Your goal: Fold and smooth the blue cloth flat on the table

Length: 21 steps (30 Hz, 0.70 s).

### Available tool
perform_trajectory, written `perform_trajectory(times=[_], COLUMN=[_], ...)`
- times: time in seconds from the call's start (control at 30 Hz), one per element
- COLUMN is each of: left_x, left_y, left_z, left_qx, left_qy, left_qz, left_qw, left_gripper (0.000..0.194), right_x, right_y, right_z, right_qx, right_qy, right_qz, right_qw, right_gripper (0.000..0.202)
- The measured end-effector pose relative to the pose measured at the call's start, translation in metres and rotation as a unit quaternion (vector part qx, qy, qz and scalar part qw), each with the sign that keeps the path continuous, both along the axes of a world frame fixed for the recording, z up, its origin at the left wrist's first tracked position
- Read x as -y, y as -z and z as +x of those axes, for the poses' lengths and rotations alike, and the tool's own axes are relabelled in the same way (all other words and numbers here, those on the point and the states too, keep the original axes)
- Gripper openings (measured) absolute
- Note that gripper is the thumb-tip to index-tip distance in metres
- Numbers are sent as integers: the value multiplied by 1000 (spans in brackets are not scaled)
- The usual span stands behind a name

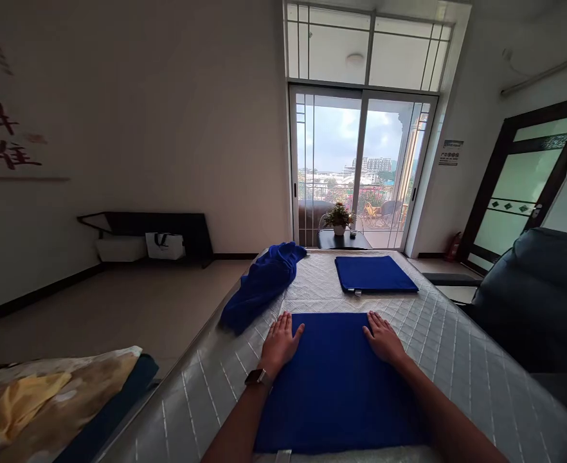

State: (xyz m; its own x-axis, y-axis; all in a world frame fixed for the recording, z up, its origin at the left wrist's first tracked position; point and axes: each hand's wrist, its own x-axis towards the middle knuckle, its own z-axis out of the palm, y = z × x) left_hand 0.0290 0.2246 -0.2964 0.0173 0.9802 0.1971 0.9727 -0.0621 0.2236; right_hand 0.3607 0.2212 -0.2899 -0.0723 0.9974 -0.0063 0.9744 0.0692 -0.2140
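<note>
A blue cloth (336,386) lies flat and smooth on the quilted silver mattress (457,360), a small white tag at its near edge. My left hand (281,341) rests flat at the cloth's far left corner, with a watch on the wrist. At the far right corner, my right hand (384,337) lies flat with its fingers stretched out. Beyond them is a neatly folded blue cloth (376,273) with a tag. A crumpled blue cloth (267,283) lies at the mattress's far left edge.
Patterned bedding (47,399) sits at the lower left. A dark leather seat (539,296) stands at the right. Past the mattress, a small black table (329,240) holds a potted plant (340,218) before glass sliding doors.
</note>
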Motion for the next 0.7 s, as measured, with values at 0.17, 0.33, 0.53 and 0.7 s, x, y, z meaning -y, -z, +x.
perform_trajectory(times=[0.17,0.33,0.53,0.7], left_x=[4,7,1,-4], left_y=[-7,-13,-7,1], left_z=[2,5,4,1], left_qx=[-4,-6,-10,-8], left_qy=[2,-6,-1,6], left_qz=[-7,-20,-18,1], left_qw=[1000,1000,1000,1000], left_gripper=[81,80,82,81], right_x=[2,15,42,51], right_y=[-4,-13,-13,-10], right_z=[-3,-3,-1,-2], right_qx=[1,9,-8,-16], right_qy=[2,-15,-16,-3], right_qz=[4,24,9,-19], right_qw=[1000,1000,1000,1000], right_gripper=[68,66,69,71])
